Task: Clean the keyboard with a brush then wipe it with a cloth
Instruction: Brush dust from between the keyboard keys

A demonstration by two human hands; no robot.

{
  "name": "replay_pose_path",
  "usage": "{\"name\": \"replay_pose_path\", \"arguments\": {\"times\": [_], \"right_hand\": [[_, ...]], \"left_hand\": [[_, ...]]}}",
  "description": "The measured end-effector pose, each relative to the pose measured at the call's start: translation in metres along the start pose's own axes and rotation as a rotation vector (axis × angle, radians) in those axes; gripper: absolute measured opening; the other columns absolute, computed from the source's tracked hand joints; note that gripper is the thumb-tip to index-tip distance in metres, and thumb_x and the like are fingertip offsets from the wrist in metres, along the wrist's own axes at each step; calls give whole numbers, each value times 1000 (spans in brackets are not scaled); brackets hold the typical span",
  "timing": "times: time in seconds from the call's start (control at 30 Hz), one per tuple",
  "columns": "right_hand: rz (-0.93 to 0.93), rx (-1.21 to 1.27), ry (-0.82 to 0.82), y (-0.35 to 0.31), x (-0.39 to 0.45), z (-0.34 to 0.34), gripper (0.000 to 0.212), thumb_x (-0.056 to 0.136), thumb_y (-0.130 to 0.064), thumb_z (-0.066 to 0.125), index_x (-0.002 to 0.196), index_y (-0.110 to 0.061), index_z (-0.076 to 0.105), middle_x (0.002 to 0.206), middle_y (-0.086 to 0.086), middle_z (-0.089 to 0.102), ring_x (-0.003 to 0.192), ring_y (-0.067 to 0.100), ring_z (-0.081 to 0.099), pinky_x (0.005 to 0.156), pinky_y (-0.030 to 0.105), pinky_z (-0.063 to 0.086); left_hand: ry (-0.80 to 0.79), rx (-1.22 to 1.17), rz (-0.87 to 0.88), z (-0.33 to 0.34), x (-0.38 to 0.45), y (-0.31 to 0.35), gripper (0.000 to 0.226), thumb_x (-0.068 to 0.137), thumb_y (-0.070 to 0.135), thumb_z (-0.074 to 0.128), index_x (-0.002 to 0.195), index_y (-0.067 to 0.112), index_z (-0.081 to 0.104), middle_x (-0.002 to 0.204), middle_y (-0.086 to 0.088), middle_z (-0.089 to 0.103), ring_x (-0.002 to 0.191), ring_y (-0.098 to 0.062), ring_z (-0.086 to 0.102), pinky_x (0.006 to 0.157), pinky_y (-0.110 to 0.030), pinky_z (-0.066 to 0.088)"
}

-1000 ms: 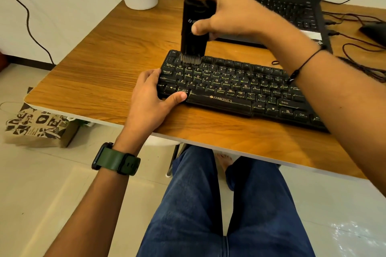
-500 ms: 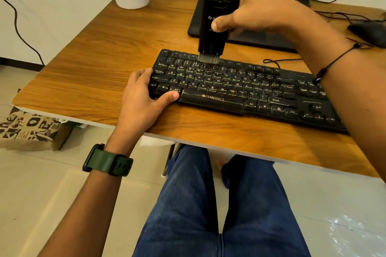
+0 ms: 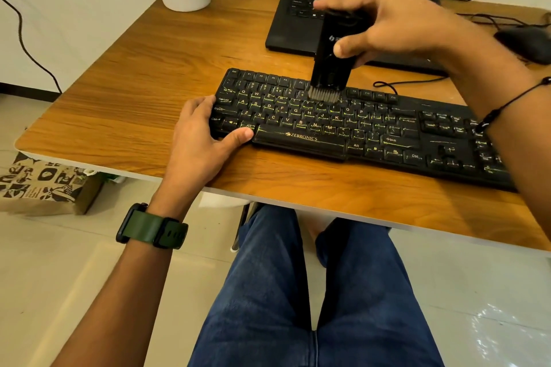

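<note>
Right hand (image 3: 396, 21) grip pinching brush (image 3: 335, 53) on keyboard (image 3: 372, 128), left hand (image 3: 199, 140) grip clasping its end, laptop (image 3: 301, 18) just behind

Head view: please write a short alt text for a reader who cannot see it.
A right hand holds a black brush upright, bristles on the upper key rows of a black keyboard on a wooden table. The left hand holds the keyboard's left end. A laptop stands behind.
</note>
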State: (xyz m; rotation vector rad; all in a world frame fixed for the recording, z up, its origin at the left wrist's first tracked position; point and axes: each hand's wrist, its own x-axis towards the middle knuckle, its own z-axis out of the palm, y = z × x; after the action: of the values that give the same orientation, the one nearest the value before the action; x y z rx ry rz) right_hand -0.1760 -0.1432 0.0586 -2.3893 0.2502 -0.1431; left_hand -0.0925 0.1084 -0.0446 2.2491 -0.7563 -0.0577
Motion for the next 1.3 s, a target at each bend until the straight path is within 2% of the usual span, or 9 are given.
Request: {"name": "replay_pose_path", "arguments": {"times": [0.13,0.27,0.47,0.7,0.87,1.13,1.3], "right_hand": [[-56,6,62,-10,9,8,64,82,-6,65,138,-28,43,137,-3,44,107,16,57,71,25,58],[-63,-51,11,-13,12,18,65,82,-6,66,139,-27,43,138,-3,45,108,17,57,71,30,59],[6,-81,-8,7,-10,-3,64,82,-4,65,136,-30,46,140,-3,44,110,21,57,75,39,59],[-67,-47,88,-15,2,5,64,85,-8,62,140,-29,39,138,-3,43,110,16,54,72,22,57],[-90,-75,36,-24,18,28,64,84,-8,63,140,-26,39,133,-1,45,103,19,58,71,31,58],[20,-50,34,8,-21,-8,63,83,-3,63,136,-31,45,128,-10,44,106,16,56,71,30,59],[-54,-24,103,-4,-14,-4,63,84,-6,62,139,-29,41,130,-10,44,100,8,56,67,16,56]], "left_hand": [[4,15,0,0,0,0,80,77,40,68,141,8,33,139,-9,39,128,-19,38,93,-17,27],[3,31,9,0,-1,0,80,77,40,68,141,8,34,140,-9,39,128,-19,37,93,-18,26],[13,30,20,0,-2,0,77,78,39,68,140,9,35,139,-8,40,127,-18,38,92,-17,26],[15,32,15,0,-2,1,77,77,39,67,141,9,35,140,-9,40,127,-20,38,93,-20,28],[5,35,0,0,-1,1,79,77,40,67,142,9,33,140,-9,39,128,-20,37,96,-21,29],[12,60,1,-1,-1,2,79,77,41,67,142,7,35,141,-10,39,129,-22,38,100,-26,31],[15,60,5,0,-3,3,79,78,40,67,142,6,34,141,-10,39,129,-22,38,100,-26,31]]}}
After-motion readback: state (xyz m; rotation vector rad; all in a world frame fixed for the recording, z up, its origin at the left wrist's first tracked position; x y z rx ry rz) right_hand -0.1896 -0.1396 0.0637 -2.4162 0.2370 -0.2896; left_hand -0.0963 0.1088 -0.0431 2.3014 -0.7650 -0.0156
